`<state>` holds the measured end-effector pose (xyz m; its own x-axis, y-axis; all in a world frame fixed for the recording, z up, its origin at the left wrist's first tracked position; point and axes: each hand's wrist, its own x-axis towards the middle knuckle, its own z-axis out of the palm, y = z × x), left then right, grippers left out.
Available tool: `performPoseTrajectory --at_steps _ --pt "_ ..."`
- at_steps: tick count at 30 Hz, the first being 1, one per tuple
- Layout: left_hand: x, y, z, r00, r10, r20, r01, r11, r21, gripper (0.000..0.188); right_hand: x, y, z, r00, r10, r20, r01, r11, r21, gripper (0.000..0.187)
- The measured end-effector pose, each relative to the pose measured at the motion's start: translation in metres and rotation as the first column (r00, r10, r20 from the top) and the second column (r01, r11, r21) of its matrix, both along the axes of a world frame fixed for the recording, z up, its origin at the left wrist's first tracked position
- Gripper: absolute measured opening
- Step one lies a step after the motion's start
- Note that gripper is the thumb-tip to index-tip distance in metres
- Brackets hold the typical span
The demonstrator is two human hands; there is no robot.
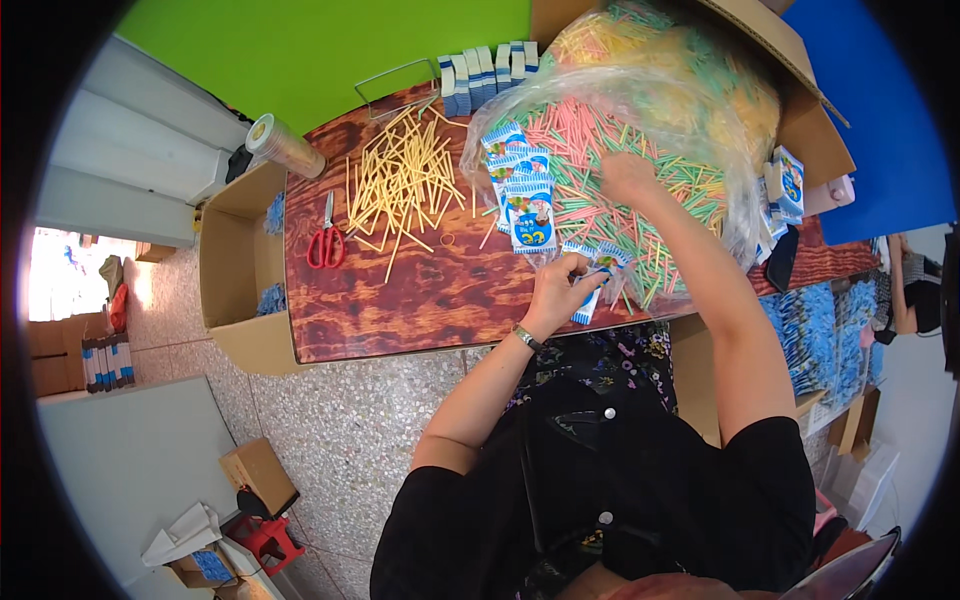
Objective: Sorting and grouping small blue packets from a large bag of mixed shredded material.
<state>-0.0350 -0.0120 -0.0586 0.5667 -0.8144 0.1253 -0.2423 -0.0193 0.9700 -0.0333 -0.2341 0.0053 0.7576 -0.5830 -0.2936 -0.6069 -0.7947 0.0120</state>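
My left hand [560, 300] is closed in a pinch on a small blue-and-white packet [587, 305] at the table's front edge. A pile of thin pink, green and yellow sticks [570, 140] spills from a large clear plastic bag [735, 205]. Among these sticks rests my right hand [628, 180], fingers curled downward. Its fingertips are hidden, so what they grip cannot be made out. Just beyond my left hand, several filled blue-and-white packets [530, 205] overlap in a stack.
Pale yellow sticks [400, 170] lie loose on the red-brown table [400, 315], beside red-handled scissors [326, 245]. A clear tub [285, 145] lies at the far left. Blue-and-white bundles [485, 75] line the back. An open carton [250, 325] stands left; blue packets [805, 335] fill the lower right.
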Motion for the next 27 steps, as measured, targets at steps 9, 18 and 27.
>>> performPoseTrajectory --at_steps 9,18,27 --pt "0.003 -0.001 0.002 0.998 0.037 0.044 -0.036 0.999 -0.021 0.025 -0.035 -0.043 0.013 0.985 0.175 -0.002 -0.174 0.981 0.082 0.027" --pt "0.000 -0.003 -0.006 0.998 0.002 -0.060 -0.002 1.000 -0.009 0.021 -0.080 -0.068 0.009 0.915 0.032 0.401 -0.202 0.898 0.391 0.028" --pt "0.002 -0.003 -0.001 0.999 0.029 -0.042 -0.029 1.000 0.005 0.023 -0.096 -0.064 0.007 0.775 0.301 0.556 -0.413 0.907 0.085 0.021"
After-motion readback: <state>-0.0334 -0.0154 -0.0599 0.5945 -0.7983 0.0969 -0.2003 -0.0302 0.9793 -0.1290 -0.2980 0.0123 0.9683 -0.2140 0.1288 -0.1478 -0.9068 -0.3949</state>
